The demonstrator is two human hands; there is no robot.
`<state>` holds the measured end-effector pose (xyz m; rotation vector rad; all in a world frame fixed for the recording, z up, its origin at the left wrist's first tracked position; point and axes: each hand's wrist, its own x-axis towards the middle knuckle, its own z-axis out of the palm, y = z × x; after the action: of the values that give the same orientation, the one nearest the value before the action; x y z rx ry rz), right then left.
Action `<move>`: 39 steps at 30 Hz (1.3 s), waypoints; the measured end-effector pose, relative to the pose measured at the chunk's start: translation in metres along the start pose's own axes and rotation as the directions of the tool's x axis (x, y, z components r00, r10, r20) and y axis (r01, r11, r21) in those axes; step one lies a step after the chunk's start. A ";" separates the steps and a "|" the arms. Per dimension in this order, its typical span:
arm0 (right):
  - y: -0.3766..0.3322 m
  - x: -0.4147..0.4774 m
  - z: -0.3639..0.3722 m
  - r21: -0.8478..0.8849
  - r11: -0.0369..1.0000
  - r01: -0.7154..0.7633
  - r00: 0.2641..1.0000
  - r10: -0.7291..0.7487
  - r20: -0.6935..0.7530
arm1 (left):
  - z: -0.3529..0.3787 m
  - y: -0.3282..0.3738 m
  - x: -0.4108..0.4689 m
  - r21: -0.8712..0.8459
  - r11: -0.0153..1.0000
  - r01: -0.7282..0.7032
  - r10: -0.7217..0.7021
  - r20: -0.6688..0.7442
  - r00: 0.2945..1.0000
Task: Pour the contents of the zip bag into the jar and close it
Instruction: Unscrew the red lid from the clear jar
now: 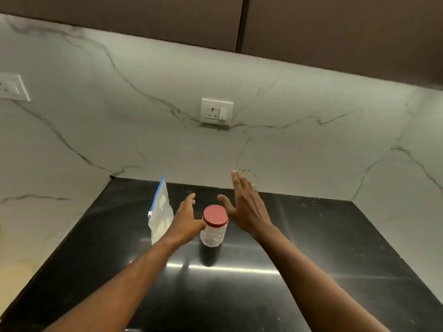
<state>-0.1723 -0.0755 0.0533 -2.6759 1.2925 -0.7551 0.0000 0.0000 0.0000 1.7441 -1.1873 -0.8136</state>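
Observation:
A clear ribbed plastic jar (212, 234) stands upright on the black countertop (311, 248), with its red lid (215, 215) on. To its left a clear zip bag (160, 213) with a blue zip strip stands upright with pale contents in its lower part. My left hand (185, 222) reaches between the bag and the jar, fingers apart, close to the jar's left side and covering part of the bag. My right hand (247, 207) hovers just right of the lid, palm flat and fingers spread, holding nothing.
A marble-patterned backsplash wall (287, 152) rises right behind the counter and wraps round on both sides. A white socket (216, 112) sits on it above the jar. Dark cabinets (335, 27) hang overhead.

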 end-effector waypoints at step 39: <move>0.002 0.071 0.057 -0.262 0.960 0.094 0.730 0.113 0.674 | 0.058 -0.102 0.068 0.001 0.993 -0.115 0.114 0.138 0.984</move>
<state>-0.1103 -0.1382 0.0310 -2.6965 1.2424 0.4629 0.0127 -0.0613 -0.1203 1.6317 -1.3715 -0.8716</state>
